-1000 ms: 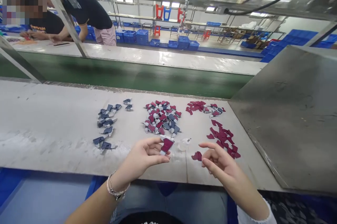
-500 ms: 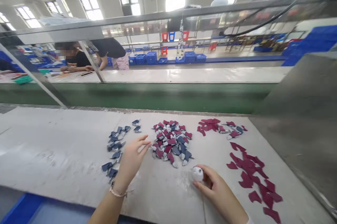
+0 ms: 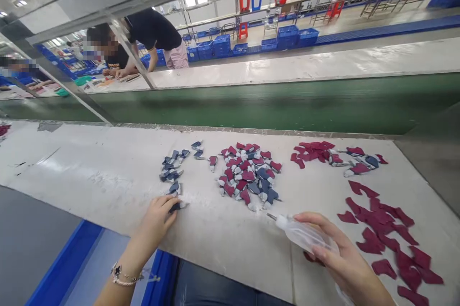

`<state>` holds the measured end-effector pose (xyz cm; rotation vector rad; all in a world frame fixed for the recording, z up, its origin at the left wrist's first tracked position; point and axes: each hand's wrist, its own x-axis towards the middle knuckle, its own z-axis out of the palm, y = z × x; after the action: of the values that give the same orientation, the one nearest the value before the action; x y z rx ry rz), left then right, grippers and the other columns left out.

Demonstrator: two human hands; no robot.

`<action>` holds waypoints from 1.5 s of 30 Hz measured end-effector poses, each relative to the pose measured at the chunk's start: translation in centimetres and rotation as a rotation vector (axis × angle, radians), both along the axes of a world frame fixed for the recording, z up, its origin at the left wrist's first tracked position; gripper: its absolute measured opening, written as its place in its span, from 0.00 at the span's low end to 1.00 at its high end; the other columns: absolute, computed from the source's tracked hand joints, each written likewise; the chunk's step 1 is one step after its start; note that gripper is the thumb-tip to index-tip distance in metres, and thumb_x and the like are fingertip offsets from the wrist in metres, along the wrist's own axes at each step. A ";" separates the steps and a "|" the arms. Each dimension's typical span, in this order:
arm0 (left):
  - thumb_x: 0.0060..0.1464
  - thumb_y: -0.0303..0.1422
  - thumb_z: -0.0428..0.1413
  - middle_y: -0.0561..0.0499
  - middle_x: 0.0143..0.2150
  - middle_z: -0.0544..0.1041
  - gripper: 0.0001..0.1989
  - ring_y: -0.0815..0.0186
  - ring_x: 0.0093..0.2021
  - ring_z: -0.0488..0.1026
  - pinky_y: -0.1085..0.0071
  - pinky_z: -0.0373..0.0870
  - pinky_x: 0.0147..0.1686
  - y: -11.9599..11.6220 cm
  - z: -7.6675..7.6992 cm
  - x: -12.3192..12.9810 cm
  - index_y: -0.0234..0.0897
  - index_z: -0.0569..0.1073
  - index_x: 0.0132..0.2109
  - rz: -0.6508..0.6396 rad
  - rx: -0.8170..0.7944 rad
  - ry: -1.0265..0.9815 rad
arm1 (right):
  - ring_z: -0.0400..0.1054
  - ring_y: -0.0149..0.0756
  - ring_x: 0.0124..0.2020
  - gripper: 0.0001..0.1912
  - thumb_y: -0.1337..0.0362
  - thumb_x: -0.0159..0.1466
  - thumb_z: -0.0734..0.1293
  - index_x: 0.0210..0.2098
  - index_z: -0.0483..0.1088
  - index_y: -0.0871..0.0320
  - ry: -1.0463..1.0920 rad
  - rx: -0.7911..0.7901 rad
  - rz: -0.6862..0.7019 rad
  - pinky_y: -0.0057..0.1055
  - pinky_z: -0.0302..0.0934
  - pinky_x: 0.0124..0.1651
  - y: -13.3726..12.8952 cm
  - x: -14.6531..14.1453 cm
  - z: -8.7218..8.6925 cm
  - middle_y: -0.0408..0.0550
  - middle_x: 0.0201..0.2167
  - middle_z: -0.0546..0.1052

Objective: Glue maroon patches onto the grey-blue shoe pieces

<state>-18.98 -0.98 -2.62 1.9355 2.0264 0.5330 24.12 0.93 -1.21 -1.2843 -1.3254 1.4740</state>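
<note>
- Clear plastic squeeze bottle [image 3: 305,235]: metal nozzle points left; apparently near empty, though the plastic makes this hard to judge.
- Left hand [image 3: 154,224]: fingers curled, touching a slate-grey piece [image 3: 176,207] near the worktop's front edge; grip cannot be determined.
- Right hand [image 3: 341,253]: clenched around the bottle, over the worktop's front right.
- Worktop [image 3: 100,162], left to right: slate-grey pieces [image 3: 170,167], mixed pile [image 3: 247,174], maroon pieces [image 3: 381,234].
- Beyond: green conveyor belt [image 3: 251,105], blue crates [image 3: 221,45].
</note>
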 end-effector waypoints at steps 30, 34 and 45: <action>0.46 0.34 0.71 0.57 0.30 0.77 0.24 0.68 0.29 0.77 0.75 0.75 0.31 -2.3 2.1 19.4 0.41 0.70 0.48 -0.256 -0.237 -0.724 | 0.66 0.29 0.22 0.13 0.61 0.60 0.74 0.34 0.65 0.51 -0.178 0.146 0.088 0.27 0.61 0.23 -4.3 -2.4 6.8 0.36 0.25 0.71; 0.47 0.34 0.70 0.57 0.30 0.76 0.23 0.69 0.28 0.76 0.76 0.73 0.30 -2.9 2.5 19.2 0.41 0.70 0.48 -0.292 -0.203 -0.739 | 0.65 0.28 0.20 0.12 0.60 0.62 0.73 0.34 0.64 0.50 -0.222 0.266 0.116 0.26 0.59 0.21 -4.6 -3.4 7.4 0.35 0.24 0.71; 0.46 0.30 0.70 0.55 0.34 0.76 0.25 0.67 0.31 0.77 0.74 0.75 0.32 -3.4 3.1 19.0 0.41 0.69 0.49 -0.379 -0.164 -0.730 | 0.66 0.28 0.22 0.10 0.64 0.62 0.72 0.35 0.65 0.51 -0.223 0.323 0.164 0.26 0.61 0.23 -4.5 -3.6 8.4 0.36 0.25 0.71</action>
<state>0.05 -4.39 0.52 1.6323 1.1831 0.7957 20.57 -3.62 7.17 -1.1727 -1.7711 1.1836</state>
